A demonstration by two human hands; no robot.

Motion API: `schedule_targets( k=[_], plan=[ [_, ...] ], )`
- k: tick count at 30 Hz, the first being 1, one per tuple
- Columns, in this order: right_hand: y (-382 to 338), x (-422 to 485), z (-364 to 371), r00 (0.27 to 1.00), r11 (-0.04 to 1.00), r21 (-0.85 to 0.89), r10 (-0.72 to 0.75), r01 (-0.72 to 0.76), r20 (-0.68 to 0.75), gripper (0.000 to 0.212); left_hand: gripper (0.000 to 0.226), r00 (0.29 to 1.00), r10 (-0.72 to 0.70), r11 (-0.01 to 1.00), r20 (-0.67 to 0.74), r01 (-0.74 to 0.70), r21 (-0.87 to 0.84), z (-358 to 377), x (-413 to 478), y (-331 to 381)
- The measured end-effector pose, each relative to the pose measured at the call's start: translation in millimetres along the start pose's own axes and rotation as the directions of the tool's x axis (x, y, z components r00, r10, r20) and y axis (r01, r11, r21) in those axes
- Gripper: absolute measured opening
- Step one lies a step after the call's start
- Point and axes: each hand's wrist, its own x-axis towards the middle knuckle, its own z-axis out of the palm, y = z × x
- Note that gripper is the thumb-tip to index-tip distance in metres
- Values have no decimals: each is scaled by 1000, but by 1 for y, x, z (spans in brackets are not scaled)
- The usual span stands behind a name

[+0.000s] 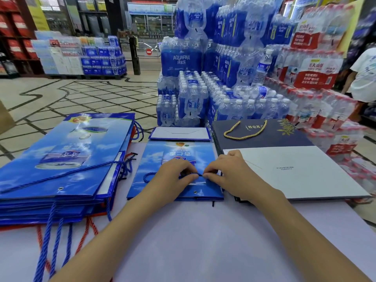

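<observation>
Blue cord (200, 175) is running across the near half of a flat blue paper bag (162, 151), which is lying at the middle of the table (203, 231), printed face up. Left hand (173, 174) and right hand (227, 169) are both resting on the bag, fingertips nearly meeting. Each grip is clamping the cord between thumb and forefinger, with only a short dark stretch showing between the two. The cord's slack is looping out to the left of the left hand, on the bag face. A metal eyelet (195, 192) is sitting near the bag's near edge, just below the hands. A white panel with a blue border (180, 133) is lying just beyond the bag's far edge. To the left, a stack of larger blue bags (61, 159) is lying flat, with blue and red cords hanging over the table edge. To the right, a navy bag (284, 135) with a gold cord handle (244, 135) is lying under a white sheet (295, 176); the right hand's outer edge is overlapping that sheet's corner. Beyond the table, shrink-wrapped packs of blue-labelled water bottles (193, 94) are standing stacked on the floor, with red-labelled packs (317, 72) beside them. A person in a white shirt (364, 78) is standing at the far right.
</observation>
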Motion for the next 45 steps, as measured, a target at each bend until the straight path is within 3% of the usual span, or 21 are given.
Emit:
schedule_targets(
  k=[4, 10, 14, 16, 26, 31, 45],
  plan=[
    [-4, -1, -2, 1000, 1000, 19, -11, 11, 6, 24, 3, 998, -45, 993, -41, 40, -114, 0, -1, 3],
    [-3, -2, -4, 997, 997, 69, -49, 44, 67, 24, 10, 1000, -2, 1000, -26, 2, -17, -9, -2, 6],
    [6, -8, -5, 977, 994, 108, -50, 28, 209, 59, 8, 995, -33, 999, 92, 31, 24, -18, -5, 3],
    [8, -9, -5, 971, 993, 112, -63, 38, 232, 64, 10, 986, -37, 999, 164, 39, -8, -20, -6, 2],
    [7, -10, -8, 971, 988, 156, -35, -3, 238, 54, 16, 941, -38, 996, 336, 9, 87, -24, -7, 3],
    [5, -12, -10, 975, 988, 154, -21, -13, 221, 42, 13, 945, -30, 996, 327, 1, 87, -24, -8, 6],
    [4, -12, -11, 976, 986, 162, -5, -31, 218, 40, 11, 937, -67, 992, 342, 24, 128, -25, -8, 11]
  ],
)
